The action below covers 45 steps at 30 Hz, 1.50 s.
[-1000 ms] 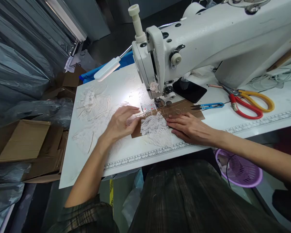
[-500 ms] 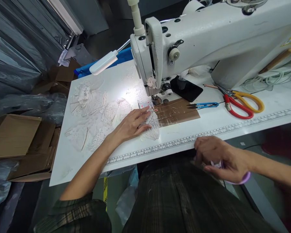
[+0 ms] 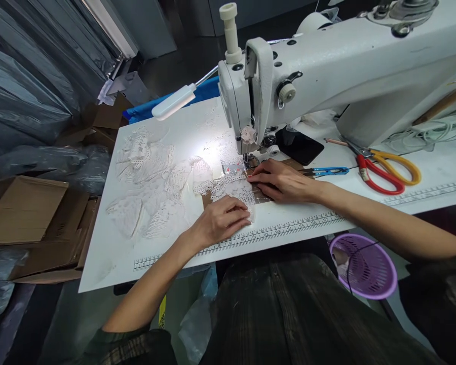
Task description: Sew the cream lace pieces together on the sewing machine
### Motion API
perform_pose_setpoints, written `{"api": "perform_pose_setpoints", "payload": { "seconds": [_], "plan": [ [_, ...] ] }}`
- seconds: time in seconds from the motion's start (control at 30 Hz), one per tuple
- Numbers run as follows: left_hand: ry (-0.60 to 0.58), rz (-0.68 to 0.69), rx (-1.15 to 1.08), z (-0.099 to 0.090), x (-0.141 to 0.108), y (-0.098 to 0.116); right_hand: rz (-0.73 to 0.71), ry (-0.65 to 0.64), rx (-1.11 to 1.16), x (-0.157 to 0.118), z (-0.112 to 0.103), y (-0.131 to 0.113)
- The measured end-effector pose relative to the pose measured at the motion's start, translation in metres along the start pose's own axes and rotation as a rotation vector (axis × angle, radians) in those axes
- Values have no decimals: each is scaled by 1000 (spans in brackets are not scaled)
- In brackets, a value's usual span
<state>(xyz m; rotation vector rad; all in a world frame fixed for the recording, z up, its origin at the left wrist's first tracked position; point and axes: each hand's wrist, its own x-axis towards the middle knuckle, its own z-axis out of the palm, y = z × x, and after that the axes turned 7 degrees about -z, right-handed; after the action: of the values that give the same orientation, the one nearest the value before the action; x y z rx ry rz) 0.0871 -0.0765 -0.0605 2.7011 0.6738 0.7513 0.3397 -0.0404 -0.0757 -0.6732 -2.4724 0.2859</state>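
Note:
A piece of white lace (image 3: 233, 187) lies beneath the sewing machine's presser foot (image 3: 252, 162) and spreads toward the table's front edge. My left hand (image 3: 224, 220) is closed on its near edge, fingers bent together and thumb hidden. From the other side my right hand (image 3: 287, 181) reaches in, its fingertips pinched at the lace's right edge close to the needle area. What lies under those fingertips is hard to see. More white lace pieces (image 3: 167, 190) are heaped on the table (image 3: 99, 258) to the left.
Blue thread snips (image 3: 329, 171), red-and-yellow-handled scissors (image 3: 389, 170) and a black phone (image 3: 300, 146) lie right of the needle. A lamp (image 3: 175, 101) lights the work. Below the table edge hangs or stands a purple basket (image 3: 365, 266). Cardboard boxes (image 3: 26, 213) sit at left.
My right hand has come up from below the table edge to the lace beside the presser foot. My left hand has slid nearer to me, its fingers now bent. The purple basket is uncovered.

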Motion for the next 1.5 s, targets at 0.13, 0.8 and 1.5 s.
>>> {"api": "perform_pose_setpoints", "payload": {
  "seconds": [0.13, 0.8, 1.5],
  "plan": [
    [106, -20, 44, 1, -4, 2, 22, 7, -46, -1, 4, 4],
    [26, -95, -78, -9, -5, -8, 68, 8, 42, -4, 6, 3],
    [89, -63, 100, 1, -4, -6, 69, -116, -40, -8, -1, -11]
  ]
}}
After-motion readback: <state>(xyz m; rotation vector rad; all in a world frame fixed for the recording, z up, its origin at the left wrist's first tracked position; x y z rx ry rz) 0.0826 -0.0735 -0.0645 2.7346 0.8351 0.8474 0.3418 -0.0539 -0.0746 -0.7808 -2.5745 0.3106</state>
